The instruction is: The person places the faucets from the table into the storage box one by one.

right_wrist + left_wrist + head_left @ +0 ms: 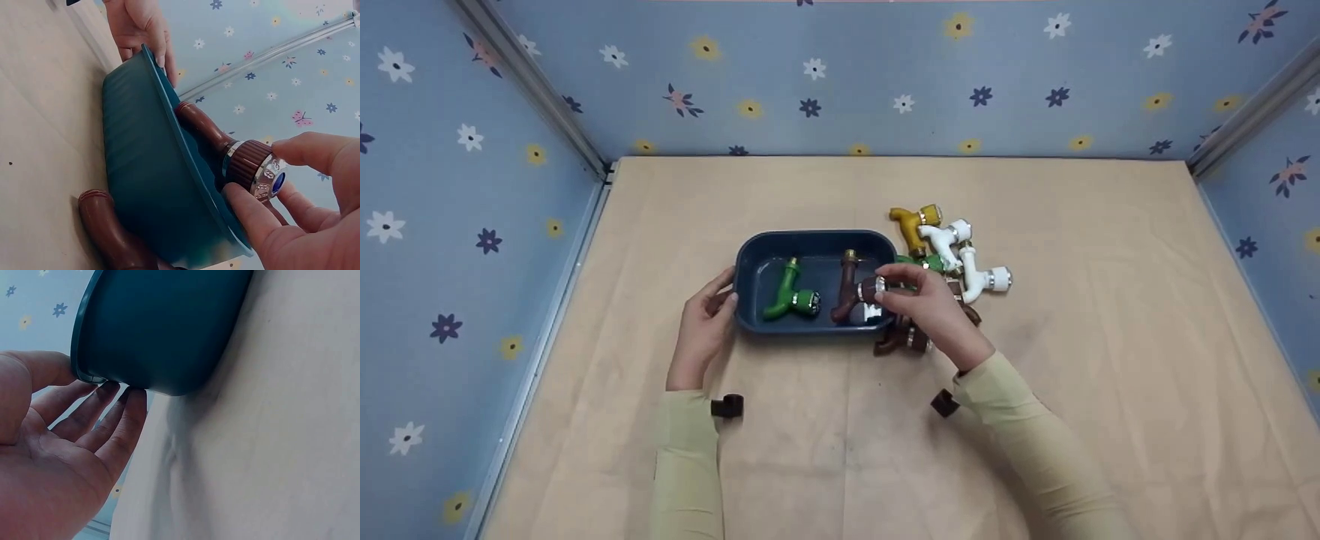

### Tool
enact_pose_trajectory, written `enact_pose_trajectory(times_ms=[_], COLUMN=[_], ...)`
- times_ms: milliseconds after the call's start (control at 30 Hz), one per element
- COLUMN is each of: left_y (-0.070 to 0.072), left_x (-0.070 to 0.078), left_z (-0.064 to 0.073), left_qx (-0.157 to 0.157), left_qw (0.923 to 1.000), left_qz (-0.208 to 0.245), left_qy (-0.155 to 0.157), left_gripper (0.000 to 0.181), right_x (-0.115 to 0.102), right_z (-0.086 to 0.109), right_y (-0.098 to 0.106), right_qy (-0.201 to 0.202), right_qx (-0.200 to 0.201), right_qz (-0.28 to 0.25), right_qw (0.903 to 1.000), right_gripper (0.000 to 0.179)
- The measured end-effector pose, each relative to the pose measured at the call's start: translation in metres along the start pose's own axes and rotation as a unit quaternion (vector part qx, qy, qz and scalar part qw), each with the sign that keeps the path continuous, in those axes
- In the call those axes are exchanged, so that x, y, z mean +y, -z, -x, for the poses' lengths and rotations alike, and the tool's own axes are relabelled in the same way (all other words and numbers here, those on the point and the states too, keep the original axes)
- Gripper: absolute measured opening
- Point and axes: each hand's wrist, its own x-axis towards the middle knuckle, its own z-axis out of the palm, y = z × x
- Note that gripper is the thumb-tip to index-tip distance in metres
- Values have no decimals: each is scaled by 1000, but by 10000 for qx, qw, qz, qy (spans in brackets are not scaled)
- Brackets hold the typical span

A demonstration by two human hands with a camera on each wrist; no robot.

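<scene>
A dark blue tray (817,328) stands on the table with a green faucet (787,291) lying inside. My left hand (706,322) holds the tray's left end, its thumb at the rim and its fingers against the outer wall (163,332). My right hand (926,304) pinches the ribbed knob of a brown faucet (847,289) between thumb and fingers. That faucet is over the tray's right half; the right wrist view shows its knob (247,166) above the rim. Whether it touches the tray floor cannot be seen.
Right of the tray lies a pile of faucets: a yellow one (911,229), white ones (976,274), a green one (934,262) and brown ones (892,343), partly hidden by my right hand. Flower-patterned walls (870,75) enclose the cloth-covered table (840,450).
</scene>
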Motion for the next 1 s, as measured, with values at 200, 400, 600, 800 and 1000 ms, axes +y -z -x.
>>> enact_pose_trajectory(times_ms=[200, 400, 600, 800, 1000], left_y=[0, 0, 0, 1, 0], left_x=[0, 0, 0, 0, -1], left_z=[0, 0, -1, 0, -1], left_qx=[7, -23, -38, -35, 12], left_qw=[10000, 10000, 10000, 10000, 10000], left_qz=[45, -7, -27, -67, -31], left_qy=[-28, -2, 30, 25, 0], left_gripper=[45, 45, 46, 45, 45], right_x=[1, 3, 4, 2, 0], right_z=[-5, -9, -12, -13, -16], right_y=[-6, -12, -17, -20, -23], right_qy=[-5, 6, 101, 55, -55], right_qx=[-102, -150, -84, -63, -105], right_qz=[15, 137, 331, 641, 1099], right_qw=[9999, 9998, 9994, 9979, 9939], right_gripper=[39, 38, 35, 32, 29])
